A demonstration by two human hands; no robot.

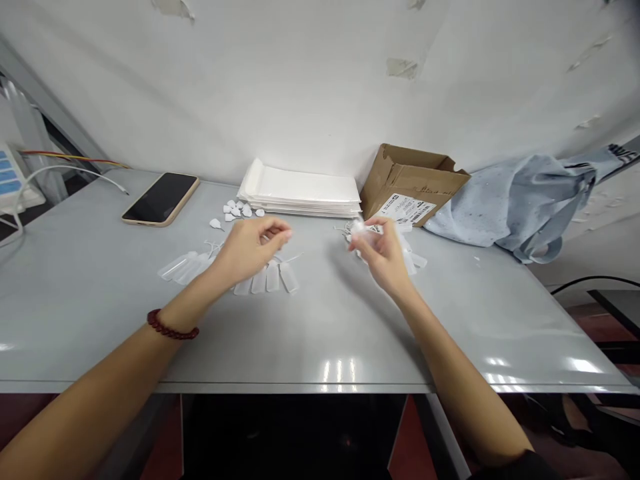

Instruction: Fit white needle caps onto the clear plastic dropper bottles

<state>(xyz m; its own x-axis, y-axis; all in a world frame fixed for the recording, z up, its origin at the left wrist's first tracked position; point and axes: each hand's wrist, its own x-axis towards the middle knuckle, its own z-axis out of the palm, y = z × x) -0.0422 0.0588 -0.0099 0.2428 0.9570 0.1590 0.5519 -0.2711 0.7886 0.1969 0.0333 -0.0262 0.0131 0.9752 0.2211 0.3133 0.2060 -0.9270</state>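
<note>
My left hand (253, 247) is held above the table, its thumb and fingertips pinched together; whatever may be between them is too small to see. Beneath it lies a row of frosted, see-through plastic tags (273, 277) with thin white cords, and a second group of tags (183, 267) lies left of my wrist. My right hand (383, 250) pinches a whitish translucent tag (361, 230), blurred by motion. Under and behind that hand is a loose pile of similar tags (415, 260), partly hidden by it. Small white pieces (237, 209) are gathered beyond my left hand.
A stack of white envelopes (305, 190) lies against the wall, beside an open cardboard box (410, 183). Light blue cloth (500, 203) is heaped at the right. A phone (161, 199) and a white cable (75, 170) are at the left.
</note>
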